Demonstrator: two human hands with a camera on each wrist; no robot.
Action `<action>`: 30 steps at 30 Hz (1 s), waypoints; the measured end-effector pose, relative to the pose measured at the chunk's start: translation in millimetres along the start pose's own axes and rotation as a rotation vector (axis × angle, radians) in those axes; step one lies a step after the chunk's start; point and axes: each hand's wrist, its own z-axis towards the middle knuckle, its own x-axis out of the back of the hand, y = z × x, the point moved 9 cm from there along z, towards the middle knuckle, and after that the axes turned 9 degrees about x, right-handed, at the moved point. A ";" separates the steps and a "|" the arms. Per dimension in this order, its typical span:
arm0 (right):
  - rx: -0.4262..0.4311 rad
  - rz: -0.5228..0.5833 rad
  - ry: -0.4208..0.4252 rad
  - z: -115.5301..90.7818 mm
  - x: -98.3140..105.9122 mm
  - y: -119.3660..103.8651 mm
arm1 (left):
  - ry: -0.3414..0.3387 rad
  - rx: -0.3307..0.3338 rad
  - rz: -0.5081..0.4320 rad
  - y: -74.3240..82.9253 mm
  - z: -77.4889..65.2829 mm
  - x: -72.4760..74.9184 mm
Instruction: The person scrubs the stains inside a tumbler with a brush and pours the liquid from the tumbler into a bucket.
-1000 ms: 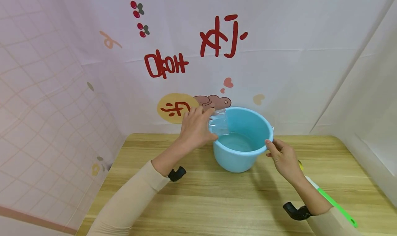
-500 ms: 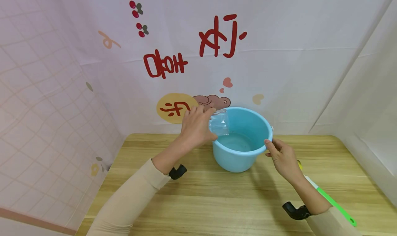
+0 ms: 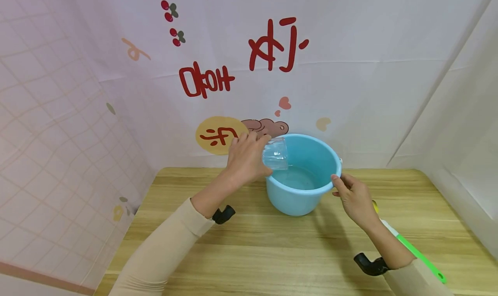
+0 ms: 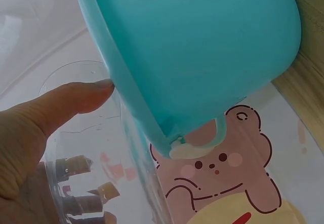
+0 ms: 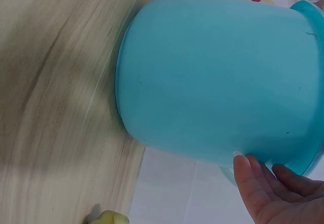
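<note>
A light blue bucket [image 3: 293, 203] stands on the wooden table, what looks like shallow clear water [image 3: 295, 180] at its bottom. My left hand [image 3: 247, 157] grips a clear cup [image 3: 275, 154], tipped on its side with its mouth over the bucket's left rim. In the left wrist view the thumb [image 4: 76, 100] lies along the cup [image 4: 83, 138], its tip at the bucket rim. On the opposite side, my right hand [image 3: 355, 201] holds the rim, thumb on top. Its fingers [image 5: 248, 183] sit under the rim against the outer wall in the right wrist view.
A long green-handled tool [image 3: 422, 257] lies on the table [image 3: 272, 261] under the right forearm, partly hidden. Near it shows a small yellow piece [image 5: 110, 217]. A printed white cloth [image 3: 350, 93] hangs close behind the bucket. The bucket's carrying handle [image 4: 200, 150] hangs at its back.
</note>
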 end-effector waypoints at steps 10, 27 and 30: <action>0.011 -0.002 0.003 1.2 -0.2 1.9 | -0.013 -0.014 0.009 1.9 1.0 -1.1; 0.043 0.015 0.024 0.2 -0.5 0.2 | -0.042 -0.010 0.035 3.5 2.1 -1.3; 0.043 0.017 0.025 -0.1 -0.3 0.2 | -0.043 -0.013 0.039 3.8 2.1 -1.7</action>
